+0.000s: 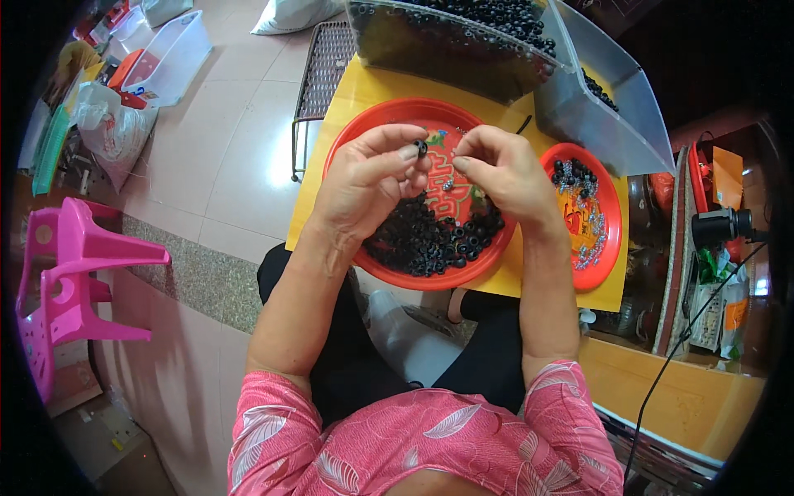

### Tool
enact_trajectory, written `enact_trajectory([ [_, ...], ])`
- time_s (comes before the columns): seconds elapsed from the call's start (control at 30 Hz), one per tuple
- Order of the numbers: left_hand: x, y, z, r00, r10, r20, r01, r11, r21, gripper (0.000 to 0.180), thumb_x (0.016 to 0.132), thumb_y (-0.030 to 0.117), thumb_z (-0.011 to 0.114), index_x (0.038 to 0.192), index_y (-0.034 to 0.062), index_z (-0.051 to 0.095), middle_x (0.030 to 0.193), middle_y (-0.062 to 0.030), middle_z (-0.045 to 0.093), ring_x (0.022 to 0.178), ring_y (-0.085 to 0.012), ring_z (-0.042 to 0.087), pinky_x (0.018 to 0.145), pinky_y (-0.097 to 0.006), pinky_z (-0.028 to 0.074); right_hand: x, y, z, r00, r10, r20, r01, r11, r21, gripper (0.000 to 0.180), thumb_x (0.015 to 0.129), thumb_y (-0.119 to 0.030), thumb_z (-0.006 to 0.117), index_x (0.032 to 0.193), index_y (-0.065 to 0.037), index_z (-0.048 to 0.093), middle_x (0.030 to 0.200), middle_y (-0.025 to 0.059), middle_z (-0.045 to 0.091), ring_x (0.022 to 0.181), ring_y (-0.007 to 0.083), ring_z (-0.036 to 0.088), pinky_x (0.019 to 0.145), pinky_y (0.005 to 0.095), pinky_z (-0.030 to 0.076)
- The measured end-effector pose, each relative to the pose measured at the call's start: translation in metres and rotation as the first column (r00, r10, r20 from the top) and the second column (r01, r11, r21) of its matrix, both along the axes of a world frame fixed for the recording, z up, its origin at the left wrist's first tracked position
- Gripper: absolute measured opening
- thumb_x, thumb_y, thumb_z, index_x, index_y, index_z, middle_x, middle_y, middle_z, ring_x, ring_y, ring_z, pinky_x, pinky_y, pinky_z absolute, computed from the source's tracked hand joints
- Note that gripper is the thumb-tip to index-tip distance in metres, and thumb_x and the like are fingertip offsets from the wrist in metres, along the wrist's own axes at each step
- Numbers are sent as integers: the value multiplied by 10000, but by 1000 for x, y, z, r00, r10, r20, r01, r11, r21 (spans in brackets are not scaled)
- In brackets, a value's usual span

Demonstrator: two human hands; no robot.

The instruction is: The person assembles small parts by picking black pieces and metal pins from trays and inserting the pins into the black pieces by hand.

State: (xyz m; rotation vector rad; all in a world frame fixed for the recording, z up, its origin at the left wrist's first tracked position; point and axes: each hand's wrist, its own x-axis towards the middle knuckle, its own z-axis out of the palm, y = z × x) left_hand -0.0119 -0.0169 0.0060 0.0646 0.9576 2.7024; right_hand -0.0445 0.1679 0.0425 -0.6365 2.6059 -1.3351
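Note:
My left hand (370,175) pinches a small black ring-shaped piece (421,149) between thumb and forefinger, above a large red plate (376,275). Just to its right, my right hand (506,169) has its thumb and fingertips together; what they hold is too small to make out. A tiny silvery piece (447,185) shows below those fingertips, and I cannot tell whether it hangs or lies on the plate. Many black ring-shaped pieces (438,248) are heaped on the plate's near side. On the right, a smaller red plate (614,248) bears black pieces and small clear or silvery parts (591,252).
Both plates rest on a yellow board (347,91). Behind them stand clear plastic bins (447,50) (612,124) with black pieces. A pink plastic stool (91,240) is at left. At right are a black camera-like device (721,225) and a cable (662,372).

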Motion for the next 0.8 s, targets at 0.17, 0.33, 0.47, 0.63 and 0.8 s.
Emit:
enact_trajectory([
  [0.17,6,12,2,989,-36,-141,24,996,-83,186,800,14,568,985,2,547,823,-66,593,705,-123,573,621,-239,473,13,11,-13,885,136,444,219,722,-657,78,769,-47,601,835,-9,585,741,27,594,603,64,535,542,189,438],
  [0.33,9,18,4,979,-2,-206,-44,975,-218,187,806,43,582,980,-8,538,792,-57,594,660,-109,564,594,-220,457,12,13,-15,805,250,537,303,605,-736,126,783,-32,591,900,12,583,757,47,605,603,76,566,533,181,462],
  [0.47,7,18,3,974,1,-225,-60,965,-255,204,804,54,589,991,-10,538,803,-61,600,661,-103,565,592,-217,459,15,13,-12,836,251,487,262,598,-758,144,794,-33,584,926,25,574,770,60,609,622,91,584,536,182,473],
  [0.63,9,19,4,969,20,-247,-99,946,-310,243,792,72,614,1006,-15,542,805,-61,605,675,-107,582,603,-214,484,18,12,-7,865,213,454,257,590,-765,123,792,-43,597,899,15,581,773,51,605,632,82,574,540,177,460],
  [0.8,9,20,1,966,11,-258,-89,953,-291,239,784,73,624,994,-19,554,830,-68,611,687,-111,592,613,-218,498,28,4,-4,929,108,354,213,626,-750,94,794,-35,590,882,-5,578,777,26,596,642,50,532,560,167,427],
])
